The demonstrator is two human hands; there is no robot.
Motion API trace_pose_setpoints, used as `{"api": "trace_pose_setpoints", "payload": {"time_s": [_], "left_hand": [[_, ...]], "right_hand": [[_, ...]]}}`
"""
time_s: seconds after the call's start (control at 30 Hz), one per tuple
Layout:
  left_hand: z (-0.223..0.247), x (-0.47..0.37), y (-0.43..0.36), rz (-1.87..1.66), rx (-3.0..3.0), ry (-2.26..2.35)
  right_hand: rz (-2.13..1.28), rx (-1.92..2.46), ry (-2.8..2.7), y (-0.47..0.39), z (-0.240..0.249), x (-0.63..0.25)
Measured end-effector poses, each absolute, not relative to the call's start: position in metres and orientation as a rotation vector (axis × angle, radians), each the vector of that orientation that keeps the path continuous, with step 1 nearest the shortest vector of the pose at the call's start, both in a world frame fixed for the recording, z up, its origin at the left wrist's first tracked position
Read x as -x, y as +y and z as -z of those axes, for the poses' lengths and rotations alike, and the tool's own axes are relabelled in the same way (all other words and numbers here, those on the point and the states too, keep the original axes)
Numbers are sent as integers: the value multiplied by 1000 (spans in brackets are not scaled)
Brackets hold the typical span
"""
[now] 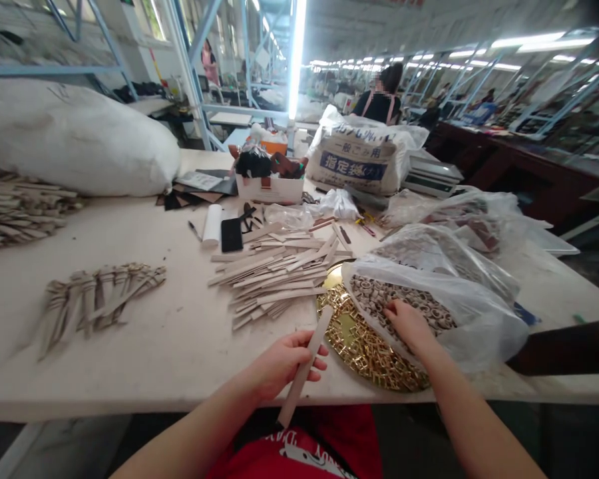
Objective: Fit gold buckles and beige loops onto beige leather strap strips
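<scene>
One pale strip [302, 379] is pinched slantwise between the thumb and fingers of the left hand [287, 359], above the table edge. Small brown loops [432, 309] in the clear bag [489, 332] are touched by the curled fingertips of the right hand [406, 322]; whether one is gripped cannot be told. For a clean pick, a single loop is probably best taken at its rim, without its neighbours being dragged out or the bag's mouth being pulled over the gold buckles [379, 362] on the tray [347, 324]. The strip is best held lightly, so that it is not creased. Part of the tray is covered by the bag, the right fingertips are partly hidden among the loops, and the strip's lower end is hard to make out against the dark cloth.
</scene>
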State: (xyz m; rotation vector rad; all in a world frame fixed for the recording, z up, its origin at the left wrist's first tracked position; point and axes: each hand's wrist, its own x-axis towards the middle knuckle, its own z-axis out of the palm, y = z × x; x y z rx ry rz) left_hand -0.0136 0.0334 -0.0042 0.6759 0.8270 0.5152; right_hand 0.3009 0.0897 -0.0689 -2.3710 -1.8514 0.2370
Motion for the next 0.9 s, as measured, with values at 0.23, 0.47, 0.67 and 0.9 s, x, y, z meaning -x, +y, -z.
{"api": "trace_pose_setpoints", "payload": {"time_s": [0.23, 0.47, 0.67, 0.9], "left_hand": [[8, 14, 31, -517, -869, 861], [17, 5, 33, -530, -1223, 922], [9, 9, 32, -509, -1557, 1099], [7, 33, 28, -321, -1887, 1195]], "right_hand": [[-197, 2262, -1817, 79, 52, -299], [-1118, 1525, -1010, 41, 19, -222], [-1514, 1206, -532, 23, 19, -172], [-1467, 1381, -933, 8, 30, -164]]}}
